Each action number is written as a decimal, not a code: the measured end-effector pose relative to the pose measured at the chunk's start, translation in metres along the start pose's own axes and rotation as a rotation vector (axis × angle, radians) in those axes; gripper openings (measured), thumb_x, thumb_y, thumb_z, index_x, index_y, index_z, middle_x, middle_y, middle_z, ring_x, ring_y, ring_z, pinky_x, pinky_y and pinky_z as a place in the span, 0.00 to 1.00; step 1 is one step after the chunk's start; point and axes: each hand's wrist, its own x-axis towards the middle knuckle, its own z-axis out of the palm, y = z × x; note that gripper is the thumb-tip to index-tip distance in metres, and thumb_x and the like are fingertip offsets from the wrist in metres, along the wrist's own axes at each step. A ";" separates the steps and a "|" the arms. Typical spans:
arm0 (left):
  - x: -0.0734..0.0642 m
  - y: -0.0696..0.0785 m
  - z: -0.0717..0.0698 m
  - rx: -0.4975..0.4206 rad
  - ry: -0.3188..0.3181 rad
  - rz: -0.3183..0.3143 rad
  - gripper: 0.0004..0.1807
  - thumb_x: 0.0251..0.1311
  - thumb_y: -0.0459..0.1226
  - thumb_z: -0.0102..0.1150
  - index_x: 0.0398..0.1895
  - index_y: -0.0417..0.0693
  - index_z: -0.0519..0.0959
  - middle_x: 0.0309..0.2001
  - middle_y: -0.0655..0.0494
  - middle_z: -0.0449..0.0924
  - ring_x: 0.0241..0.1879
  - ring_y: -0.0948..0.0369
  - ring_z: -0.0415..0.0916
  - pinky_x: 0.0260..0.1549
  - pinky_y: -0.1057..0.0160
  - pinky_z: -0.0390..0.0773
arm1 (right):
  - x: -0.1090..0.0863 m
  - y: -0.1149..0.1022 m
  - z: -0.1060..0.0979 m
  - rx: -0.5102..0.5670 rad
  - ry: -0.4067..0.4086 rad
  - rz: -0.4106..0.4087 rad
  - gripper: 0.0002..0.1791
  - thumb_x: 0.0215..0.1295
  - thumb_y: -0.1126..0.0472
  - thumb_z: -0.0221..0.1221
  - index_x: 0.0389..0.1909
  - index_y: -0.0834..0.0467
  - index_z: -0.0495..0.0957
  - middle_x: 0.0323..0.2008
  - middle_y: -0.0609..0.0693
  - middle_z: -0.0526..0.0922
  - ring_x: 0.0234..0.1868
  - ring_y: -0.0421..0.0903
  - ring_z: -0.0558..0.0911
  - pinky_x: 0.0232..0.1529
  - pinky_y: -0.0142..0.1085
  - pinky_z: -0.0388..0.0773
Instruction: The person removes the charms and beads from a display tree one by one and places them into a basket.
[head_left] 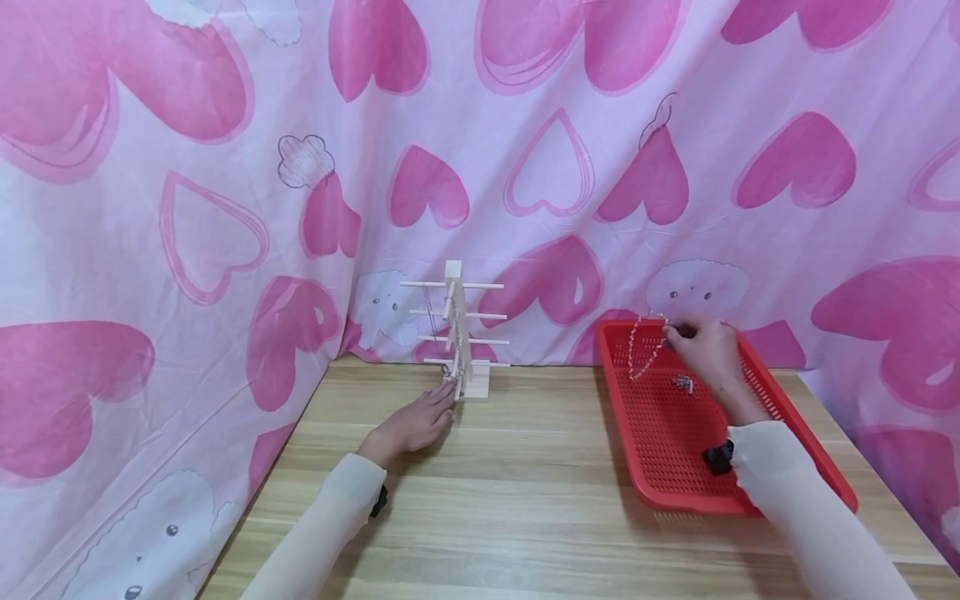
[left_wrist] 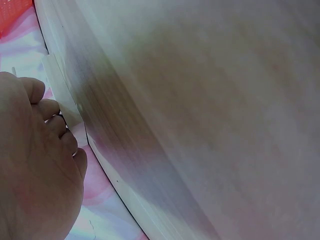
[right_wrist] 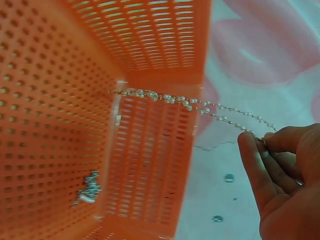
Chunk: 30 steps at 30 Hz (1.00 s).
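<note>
In the head view my right hand (head_left: 708,354) pinches a necklace of small pearly beads (right_wrist: 170,99) between thumb and fingertips. The necklace hangs as a loop over the far end of a red plastic basket (head_left: 621,433). Below it, a bunched silver chain (right_wrist: 90,187) lies on the basket floor. My left hand (head_left: 416,423) reaches to the foot of a pale wooden stand (head_left: 462,354), fingers extended with the tips right at its lower front. Thin chains (head_left: 430,307) hang from the stand's pegs.
Stand and basket are on a light wood-grain table (head_left: 525,483), the stand near its back edge and the basket at the right. A pink heart-patterned cloth (head_left: 540,250) hangs close behind and along both sides.
</note>
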 end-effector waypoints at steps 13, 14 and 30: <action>0.000 -0.001 0.000 0.012 -0.003 0.013 0.32 0.86 0.45 0.32 0.86 0.39 0.52 0.88 0.46 0.42 0.87 0.48 0.43 0.86 0.46 0.51 | -0.008 0.020 0.012 -0.012 -0.091 0.072 0.18 0.80 0.57 0.58 0.57 0.66 0.85 0.48 0.67 0.89 0.40 0.56 0.86 0.33 0.34 0.80; 0.000 -0.001 0.000 0.012 -0.003 0.013 0.32 0.86 0.45 0.32 0.85 0.39 0.52 0.88 0.46 0.42 0.87 0.48 0.43 0.86 0.46 0.51 | -0.008 0.021 0.012 -0.011 -0.091 0.076 0.18 0.80 0.57 0.58 0.57 0.66 0.85 0.48 0.67 0.89 0.40 0.56 0.86 0.33 0.35 0.80; 0.001 -0.001 0.001 0.007 0.003 0.018 0.33 0.86 0.45 0.31 0.86 0.39 0.51 0.88 0.45 0.42 0.87 0.47 0.43 0.86 0.45 0.51 | -0.011 0.048 0.005 -0.059 -0.087 0.153 0.20 0.79 0.58 0.57 0.55 0.73 0.83 0.46 0.72 0.87 0.37 0.59 0.85 0.29 0.36 0.81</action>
